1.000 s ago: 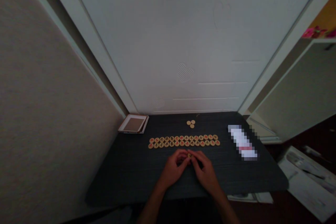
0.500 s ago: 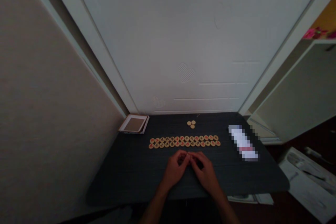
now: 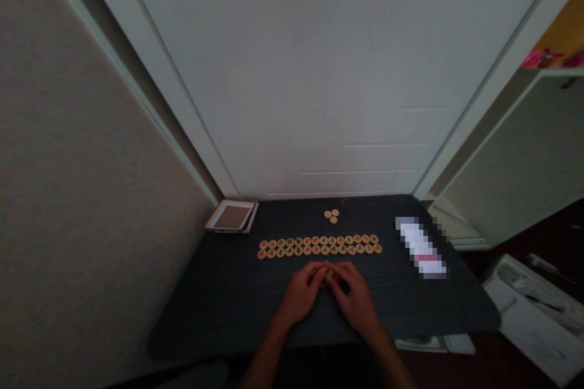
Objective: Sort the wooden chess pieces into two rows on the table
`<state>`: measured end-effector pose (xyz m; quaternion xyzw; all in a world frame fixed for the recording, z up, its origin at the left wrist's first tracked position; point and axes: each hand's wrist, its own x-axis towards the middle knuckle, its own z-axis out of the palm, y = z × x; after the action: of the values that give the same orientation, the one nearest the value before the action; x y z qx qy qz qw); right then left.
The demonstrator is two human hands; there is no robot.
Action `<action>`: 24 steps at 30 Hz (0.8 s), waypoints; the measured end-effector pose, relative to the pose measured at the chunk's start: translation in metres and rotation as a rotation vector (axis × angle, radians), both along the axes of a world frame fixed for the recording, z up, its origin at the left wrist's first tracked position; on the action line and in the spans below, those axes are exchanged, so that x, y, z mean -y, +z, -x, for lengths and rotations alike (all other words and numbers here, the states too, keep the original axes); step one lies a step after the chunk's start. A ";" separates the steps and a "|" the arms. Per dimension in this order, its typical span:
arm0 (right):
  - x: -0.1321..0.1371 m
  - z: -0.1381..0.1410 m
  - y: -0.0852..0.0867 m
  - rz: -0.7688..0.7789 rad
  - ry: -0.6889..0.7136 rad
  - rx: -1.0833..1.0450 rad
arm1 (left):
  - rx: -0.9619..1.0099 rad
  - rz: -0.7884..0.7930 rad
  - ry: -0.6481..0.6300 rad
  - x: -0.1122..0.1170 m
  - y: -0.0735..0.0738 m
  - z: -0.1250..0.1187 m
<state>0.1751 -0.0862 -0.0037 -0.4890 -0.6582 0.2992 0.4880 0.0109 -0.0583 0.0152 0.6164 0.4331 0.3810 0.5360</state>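
Note:
My left hand (image 3: 302, 293) and my right hand (image 3: 350, 292) meet over the dark table, fingertips together. Between them they pinch a Chinese chess piece (image 3: 329, 274), of which only a small tan part shows; the fingers hide the rest. Just beyond the hands lie two long rows of round wooden Chinese chess pieces (image 3: 316, 250), marked with red and black characters. Farther back, three plain-faced pieces (image 3: 334, 219) sit in a small cluster.
On the dark table (image 3: 219, 310), a shallow box (image 3: 232, 217) stands at the back left. A pixelated white and red item (image 3: 420, 247) lies at the right. A white door (image 3: 319, 73) rises behind the table, and a white box (image 3: 538, 322) sits low at the right.
The fingers have shifted slightly around each other, and a bit of the tan piece now shows between them. The view has moved slightly; the rows and cluster stay as they were.

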 end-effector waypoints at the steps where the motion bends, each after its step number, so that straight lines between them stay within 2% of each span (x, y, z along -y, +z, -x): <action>1: 0.000 0.000 0.000 0.003 0.005 -0.004 | 0.001 0.002 -0.006 0.000 0.000 0.000; 12: 0.001 0.000 0.003 -0.009 0.017 -0.030 | 0.068 0.031 -0.031 0.002 -0.004 0.000; 19: 0.001 -0.002 0.001 0.021 0.005 -0.048 | 0.079 0.019 -0.042 0.003 0.001 0.000; 24: 0.000 -0.002 -0.003 0.028 -0.022 -0.054 | 0.079 -0.001 -0.044 0.003 0.000 0.000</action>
<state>0.1775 -0.0861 -0.0062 -0.4948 -0.6349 0.3162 0.5021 0.0113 -0.0618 0.0148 0.6105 0.3980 0.3933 0.5606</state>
